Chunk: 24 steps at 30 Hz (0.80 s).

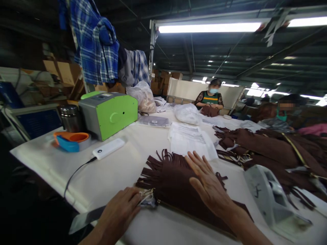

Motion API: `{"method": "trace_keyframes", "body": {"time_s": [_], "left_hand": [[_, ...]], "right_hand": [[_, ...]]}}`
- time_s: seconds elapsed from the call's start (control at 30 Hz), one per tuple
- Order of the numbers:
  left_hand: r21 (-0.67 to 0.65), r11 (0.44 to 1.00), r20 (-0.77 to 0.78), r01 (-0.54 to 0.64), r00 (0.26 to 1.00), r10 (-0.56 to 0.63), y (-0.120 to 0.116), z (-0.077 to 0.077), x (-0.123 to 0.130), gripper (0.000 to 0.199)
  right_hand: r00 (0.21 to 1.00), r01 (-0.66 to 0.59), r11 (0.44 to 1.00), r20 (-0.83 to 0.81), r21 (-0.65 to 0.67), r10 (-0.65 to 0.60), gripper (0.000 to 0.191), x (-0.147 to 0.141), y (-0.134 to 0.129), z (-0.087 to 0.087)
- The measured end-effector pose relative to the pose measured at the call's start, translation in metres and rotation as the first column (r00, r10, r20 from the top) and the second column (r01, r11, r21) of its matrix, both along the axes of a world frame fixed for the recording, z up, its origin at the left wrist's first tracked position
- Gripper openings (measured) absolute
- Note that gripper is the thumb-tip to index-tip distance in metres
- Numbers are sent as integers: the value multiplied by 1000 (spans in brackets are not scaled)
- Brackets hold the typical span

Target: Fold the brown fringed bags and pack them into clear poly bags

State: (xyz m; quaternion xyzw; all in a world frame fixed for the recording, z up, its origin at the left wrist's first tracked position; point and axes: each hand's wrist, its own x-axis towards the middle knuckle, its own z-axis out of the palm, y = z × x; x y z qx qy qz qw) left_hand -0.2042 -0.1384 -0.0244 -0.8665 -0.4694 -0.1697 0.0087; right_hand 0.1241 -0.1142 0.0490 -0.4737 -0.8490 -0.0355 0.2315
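A dark brown fringed bag (176, 180) lies flat on the white table, its fringe spread towards the far side and a zip along its near edge. My right hand (204, 180) rests on top of it, open, fingers stretched out. At the bag's left corner my left hand (125, 202) has its fingers closed at a metal clasp (148, 193); the thumb is hidden. Clear plastic wrap (150, 203) sits around the metal parts there. Beyond the bag are printed white sheets (190, 136).
On the right stand a grey tape dispenser (270, 197) and a pile of brown bags (268, 146). At left are a green-and-grey machine (114, 114), a white power bank (108, 148), orange tape (76, 136) and a steel flask (69, 117). A co-worker (212, 98) handles brown material opposite.
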Motion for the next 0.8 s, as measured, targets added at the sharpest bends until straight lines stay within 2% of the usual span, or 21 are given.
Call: {"method": "trace_keyframes", "body": {"time_s": [0.07,0.13,0.17,0.23,0.3,0.37,0.47,0.53,0.6,0.67,0.73,0.8], "left_hand": [[-79,994,102,70,993,-61,-2,4,-7,18],[-176,981,204,87,978,-50,3,11,-13,21],[-211,976,245,59,969,-6,8,14,-15,24],[-257,963,271,-75,951,147,24,20,-18,28],[-295,925,220,-239,925,309,42,24,-17,28],[-350,875,143,-333,905,401,58,29,-12,29],[-394,832,17,-391,902,432,70,37,4,30],[-351,831,-110,-432,900,422,72,39,19,29],[-278,830,-220,-483,873,435,73,36,34,29],[-229,818,-254,-527,844,473,75,30,46,29],[-219,801,-250,-557,826,505,79,22,55,31],[-230,791,-250,-568,819,516,84,17,60,35]], "right_hand": [[994,-55,991,89,-119,66,59,-15,12,-21],[980,-78,962,157,-260,122,61,-22,17,-40],[976,-77,948,171,-309,135,62,-22,17,-47],[975,-69,925,173,-374,142,65,-20,17,-51],[978,-77,902,145,-425,152,64,-17,18,-44],[988,-79,884,83,-461,132,59,-19,23,-30],[993,-95,888,-100,-450,56,42,-37,48,-8],[975,-163,888,-209,-430,78,35,-58,77,4],[963,-246,864,-211,-439,167,41,-82,111,10],[946,-319,818,-109,-478,305,57,-107,144,10],[887,-382,756,20,-532,462,68,-127,169,3],[810,-435,708,102,-556,578,65,-140,185,-8]]}}
